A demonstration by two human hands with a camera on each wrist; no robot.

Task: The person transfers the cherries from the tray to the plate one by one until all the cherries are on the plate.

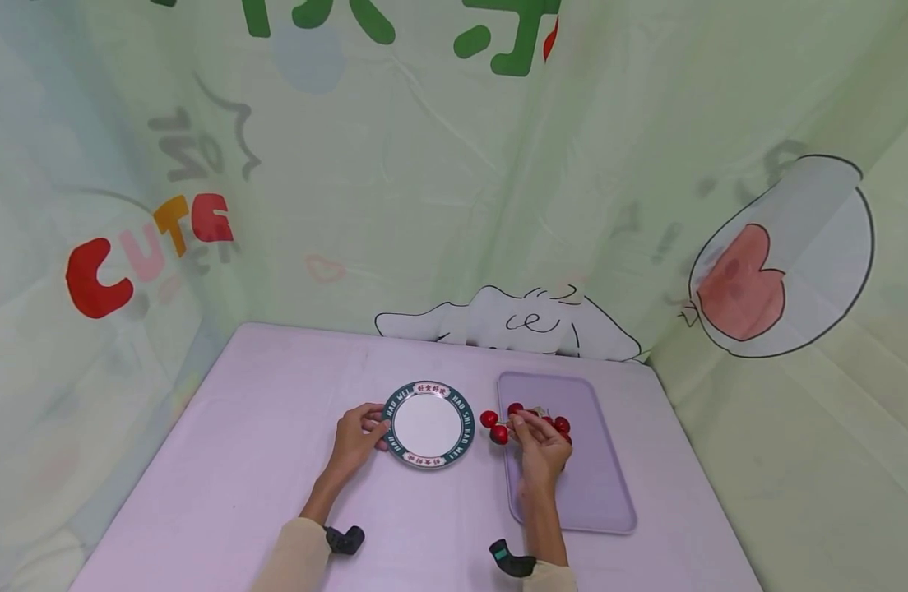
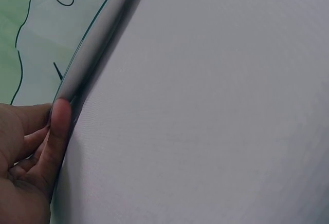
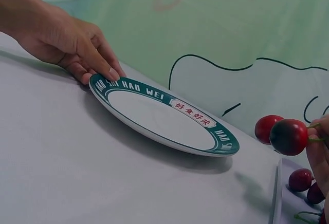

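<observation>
My left hand (image 1: 354,440) pinches the left rim of a round white plate (image 1: 427,424) with a green lettered border. In the right wrist view, the plate (image 3: 159,118) has a shadow under it and my left hand (image 3: 74,47) at its far edge. To the plate's right, my right hand (image 1: 541,456) pinches the thin green stems of two red cherries (image 1: 499,434), which hang beyond the fingertips between plate and tray. More cherries (image 1: 562,424) lie on the purple tray (image 1: 595,485) beneath this hand, partly hidden by it.
A pale cloth-covered table (image 1: 276,427) carries the plate and tray. Printed curtains (image 1: 424,205) enclose it at the back and both sides. Each wrist wears a dark camera mount, such as the left one (image 1: 345,540).
</observation>
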